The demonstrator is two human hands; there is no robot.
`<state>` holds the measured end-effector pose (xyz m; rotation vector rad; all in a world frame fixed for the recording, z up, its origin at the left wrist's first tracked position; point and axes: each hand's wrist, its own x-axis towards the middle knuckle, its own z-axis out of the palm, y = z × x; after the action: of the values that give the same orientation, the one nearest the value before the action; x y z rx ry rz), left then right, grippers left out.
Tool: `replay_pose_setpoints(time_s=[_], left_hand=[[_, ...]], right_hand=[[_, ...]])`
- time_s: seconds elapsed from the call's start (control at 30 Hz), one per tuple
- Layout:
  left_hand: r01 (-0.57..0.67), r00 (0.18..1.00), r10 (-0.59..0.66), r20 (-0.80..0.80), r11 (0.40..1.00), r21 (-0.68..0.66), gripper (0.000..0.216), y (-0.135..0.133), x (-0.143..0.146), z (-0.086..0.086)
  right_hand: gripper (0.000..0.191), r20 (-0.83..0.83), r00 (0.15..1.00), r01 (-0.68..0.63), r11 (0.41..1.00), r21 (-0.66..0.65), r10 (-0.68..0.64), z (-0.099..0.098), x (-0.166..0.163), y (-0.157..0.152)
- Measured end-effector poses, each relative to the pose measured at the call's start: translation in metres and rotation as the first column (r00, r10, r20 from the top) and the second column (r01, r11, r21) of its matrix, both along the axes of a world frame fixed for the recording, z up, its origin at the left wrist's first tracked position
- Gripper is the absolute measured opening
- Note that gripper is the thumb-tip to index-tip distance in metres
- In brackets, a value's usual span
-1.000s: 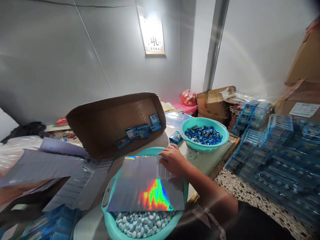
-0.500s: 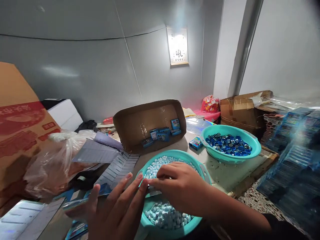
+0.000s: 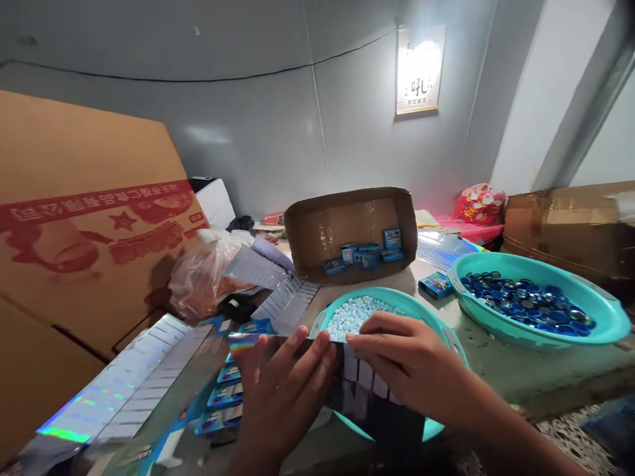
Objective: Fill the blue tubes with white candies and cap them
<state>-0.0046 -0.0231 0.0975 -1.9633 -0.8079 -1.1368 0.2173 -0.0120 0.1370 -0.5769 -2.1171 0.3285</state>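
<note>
The left hand (image 3: 280, 396), splayed in the air half a second ago, now lies flat on the sticker sheet (image 3: 370, 396), fingers nearly together. The right hand (image 3: 411, 363) seems to pinch the sheet's top edge. The sheet has risen over the teal basin (image 3: 370, 293) of pale pellets (image 3: 354, 314). Beyond, the cardboard box (image 3: 347, 228) is unmoved.

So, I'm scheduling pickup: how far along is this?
Done: few small blue boxes in the brown cardboard carton. In hand: left hand and right hand hold a holographic sheet. Left: teal basin of pale tablets, teal basin of blue round caps, both well stocked.
</note>
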Motion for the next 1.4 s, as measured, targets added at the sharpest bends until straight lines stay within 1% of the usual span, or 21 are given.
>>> replay_pose_setpoints(time_s=[0.1,0.13,0.23,0.27,0.33,0.4,0.53,0.7,0.83,0.9,0.97,1.07,1.13,1.17,1.23,1.27,1.3,1.33,1.4], left_hand=[[0.051,0.998,-0.049,0.044,0.997,-0.052,0.025,-0.002,-0.005,0.002],[0.045,0.998,-0.042,0.043,0.996,-0.074,0.030,-0.002,-0.008,0.003],[-0.012,0.999,0.007,-0.037,0.990,-0.138,0.044,0.002,-0.017,0.005],[-0.026,0.998,0.017,-0.063,0.990,-0.140,0.047,0.003,-0.020,0.004],[-0.003,0.995,-0.006,-0.103,0.996,-0.093,0.050,0.006,-0.027,0.002],[0.015,0.993,-0.022,-0.115,0.998,-0.058,0.048,0.005,-0.031,-0.002],[0.004,0.998,-0.009,-0.056,0.997,-0.078,0.036,-0.001,-0.033,-0.008],[0.012,0.998,-0.016,-0.056,0.998,-0.068,0.029,-0.005,-0.029,-0.009],[0.020,1.000,-0.020,-0.017,0.998,-0.058,0.025,-0.004,-0.023,-0.009],[0.044,0.999,-0.043,0.010,0.998,-0.045,0.019,-0.001,-0.022,-0.011],[0.065,0.998,-0.065,-0.002,0.996,-0.053,0.016,0.003,-0.025,-0.015],[0.053,0.993,-0.061,-0.102,0.995,-0.078,0.023,0.011,-0.032,-0.020],[0.082,0.986,-0.091,-0.138,0.994,-0.070,0.030,0.015,-0.034,-0.021],[0.109,0.987,-0.115,-0.116,0.992,-0.057,0.039,0.016,-0.033,-0.020],[0.135,0.991,-0.135,-0.015,0.991,-0.010,0.067,0.017,-0.029,-0.015],[0.115,0.993,-0.116,0.033,0.993,0.007,0.079,0.017,-0.027,-0.013],[0.083,0.995,-0.084,0.051,0.996,0.017,0.085,0.018,-0.025,-0.010],[0.044,0.998,-0.044,0.038,0.999,0.012,0.084,0.019,-0.025,-0.008],[-0.005,0.999,0.004,-0.041,1.000,-0.015,0.069,0.022,-0.027,-0.006]], right_hand=[[0.026,-0.014,1.000,-0.012,1.000,0.016,0.012,-0.001,-0.004,0.001],[0.027,-0.015,1.000,-0.014,1.000,0.021,0.014,-0.001,-0.005,0.002],[0.027,-0.003,1.000,-0.003,0.999,0.035,0.003,0.000,-0.009,0.003],[0.026,0.003,1.000,0.005,0.999,0.038,-0.005,0.000,-0.011,0.003],[0.023,0.010,1.000,0.018,0.999,0.039,-0.018,0.001,-0.013,0.004],[0.021,0.004,1.000,0.016,0.999,0.033,-0.016,0.001,-0.016,0.005],[0.022,-0.007,1.000,0.007,0.999,0.043,-0.007,0.001,-0.019,0.006],[0.023,0.006,1.000,0.030,0.999,0.040,-0.030,0.001,-0.019,0.007],[0.024,-0.001,1.000,0.032,0.999,0.028,-0.032,-0.001,-0.018,0.009],[0.023,-0.010,0.999,0.033,0.999,0.020,-0.033,-0.001,-0.018,0.011],[0.023,-0.040,0.997,0.064,0.998,0.014,-0.063,-0.002,-0.019,0.012],[0.022,-0.120,0.985,0.125,0.992,-0.015,-0.126,-0.002,-0.019,0.014],[0.021,-0.150,0.980,0.128,0.991,-0.031,-0.131,-0.003,-0.020,0.013],[0.022,-0.147,0.981,0.123,0.992,-0.033,-0.127,-0.004,-0.020,0.013],[0.022,-0.127,0.984,0.122,0.992,-0.033,-0.125,-0.004,-0.021,0.012],[0.022,-0.115,0.985,0.127,0.991,-0.028,-0.130,-0.004,-0.021,0.012],[0.022,-0.101,0.986,0.131,0.991,-0.022,-0.132,-0.004,-0.021,0.012],[0.022,-0.082,0.988,0.127,0.992,-0.014,-0.128,-0.004,-0.021,0.012],[0.023,-0.048,0.993,0.111,0.994,0.003,-0.111,-0.002,-0.020,0.013]])
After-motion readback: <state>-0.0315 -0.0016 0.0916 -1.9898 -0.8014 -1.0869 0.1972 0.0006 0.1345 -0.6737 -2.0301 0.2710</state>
